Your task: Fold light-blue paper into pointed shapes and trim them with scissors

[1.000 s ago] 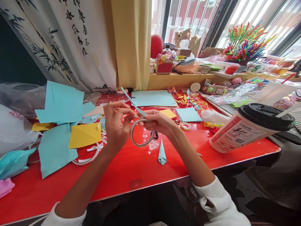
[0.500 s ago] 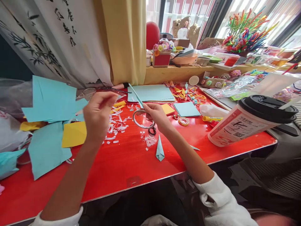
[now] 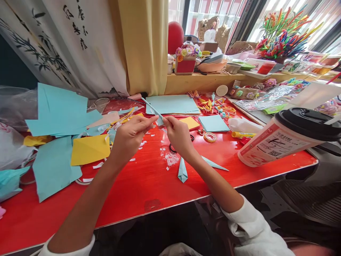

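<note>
My right hand [image 3: 177,133] is closed on the lower end of a slim folded strip of light blue paper [image 3: 151,106], whose thin tip points up and to the left. My left hand [image 3: 130,133] is pinched, its fingertips beside the strip's lower end. Whether they touch the paper or hold something small is hidden. Below my right hand, a folded blue paper spike [image 3: 182,171] lies on the red table [image 3: 119,195]. Another blue paper spike [image 3: 215,164] shows past my right forearm. Black scissors [image 3: 172,148] are partly covered by my right hand.
Blue sheets [image 3: 57,110] and a yellow sheet [image 3: 90,149] lie at left. Stacked blue squares [image 3: 214,123], yellow squares [image 3: 189,123] and larger blue sheets [image 3: 173,104] sit farther back. A tall paper cup [image 3: 279,140] stands at right. White paper scraps [image 3: 170,159] litter the middle.
My left hand has moved right and down to the folded strip in my right hand. The clear ring seen under my right hand no longer shows. The view has shifted slightly.
</note>
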Motion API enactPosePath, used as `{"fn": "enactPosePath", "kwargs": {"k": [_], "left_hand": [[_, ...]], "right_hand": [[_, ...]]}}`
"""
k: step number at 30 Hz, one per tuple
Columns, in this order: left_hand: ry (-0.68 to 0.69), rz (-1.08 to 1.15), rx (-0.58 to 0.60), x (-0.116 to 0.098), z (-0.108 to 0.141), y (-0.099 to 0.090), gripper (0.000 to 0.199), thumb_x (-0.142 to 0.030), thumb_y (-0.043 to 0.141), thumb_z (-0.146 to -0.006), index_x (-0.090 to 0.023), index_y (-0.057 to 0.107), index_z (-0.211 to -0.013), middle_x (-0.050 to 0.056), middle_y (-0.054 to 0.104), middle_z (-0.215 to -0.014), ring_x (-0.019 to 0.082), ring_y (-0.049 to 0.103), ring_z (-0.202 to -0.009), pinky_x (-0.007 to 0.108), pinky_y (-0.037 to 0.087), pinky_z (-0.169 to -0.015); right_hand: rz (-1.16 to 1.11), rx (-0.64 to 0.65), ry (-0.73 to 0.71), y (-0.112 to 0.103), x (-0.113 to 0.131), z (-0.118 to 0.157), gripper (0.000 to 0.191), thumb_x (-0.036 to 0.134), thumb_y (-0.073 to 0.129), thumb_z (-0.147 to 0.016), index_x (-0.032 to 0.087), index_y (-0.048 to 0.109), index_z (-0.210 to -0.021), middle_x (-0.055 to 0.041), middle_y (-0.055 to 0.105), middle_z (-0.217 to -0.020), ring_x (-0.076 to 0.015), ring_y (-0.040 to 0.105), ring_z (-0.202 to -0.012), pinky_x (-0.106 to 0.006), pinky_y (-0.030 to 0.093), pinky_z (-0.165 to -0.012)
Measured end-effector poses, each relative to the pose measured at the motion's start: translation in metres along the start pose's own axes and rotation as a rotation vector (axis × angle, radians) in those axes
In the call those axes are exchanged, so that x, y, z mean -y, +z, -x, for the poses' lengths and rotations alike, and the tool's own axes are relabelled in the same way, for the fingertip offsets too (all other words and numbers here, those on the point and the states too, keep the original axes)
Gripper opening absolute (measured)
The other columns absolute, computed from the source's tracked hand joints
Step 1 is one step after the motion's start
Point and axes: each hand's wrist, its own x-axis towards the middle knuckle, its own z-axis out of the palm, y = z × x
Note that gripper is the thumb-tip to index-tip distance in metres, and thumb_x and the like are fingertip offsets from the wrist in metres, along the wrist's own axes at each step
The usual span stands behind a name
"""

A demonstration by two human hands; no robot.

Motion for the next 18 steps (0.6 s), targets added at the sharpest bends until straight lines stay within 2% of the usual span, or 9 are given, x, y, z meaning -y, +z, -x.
{"fn": "enactPosePath", "kwargs": {"k": [5,10,15,18], "left_hand": [[-0.174,0.024,-0.035,-0.004,0.001,0.003,0.014,-0.032,0.060,-0.082,-0.024,0.068,-0.091,0.001,0.068,-0.088,0.015,0.062,-0.082,0.027,0.049,-0.073],[-0.210,0.075,-0.026,-0.001,-0.002,0.001,0.008,-0.029,0.062,-0.081,-0.023,0.067,-0.081,0.000,0.066,-0.082,0.015,0.060,-0.079,0.029,0.048,-0.072],[-0.211,0.092,-0.033,0.005,-0.006,-0.001,0.010,-0.032,0.070,-0.074,-0.023,0.071,-0.077,0.005,0.062,-0.110,0.022,0.057,-0.104,0.033,0.048,-0.078],[-0.233,0.107,-0.006,0.009,-0.007,-0.001,0.014,-0.036,0.068,-0.075,-0.023,0.073,-0.079,0.006,0.061,-0.113,0.023,0.055,-0.109,0.035,0.047,-0.080]], "right_hand": [[0.135,-0.007,-0.024,0.001,0.005,0.004,0.027,0.027,0.037,-0.096,0.017,0.061,-0.090,-0.0038,0.070,-0.080,-0.0151,0.056,-0.065,-0.026,0.026,-0.058],[0.195,-0.006,-0.042,0.003,0.005,0.006,0.029,0.027,0.035,-0.097,0.016,0.062,-0.094,-0.0042,0.067,-0.076,-0.0147,0.054,-0.063,-0.027,0.024,-0.057],[0.238,0.002,-0.026,0.004,0.007,0.008,0.031,0.027,0.033,-0.097,0.015,0.061,-0.094,-0.0054,0.066,-0.073,-0.0158,0.055,-0.063,-0.028,0.025,-0.057],[0.216,0.037,-0.017,0.004,0.009,0.009,0.031,0.027,0.032,-0.098,0.015,0.061,-0.094,-0.0067,0.069,-0.078,-0.0169,0.059,-0.069,-0.027,0.028,-0.060]]}}
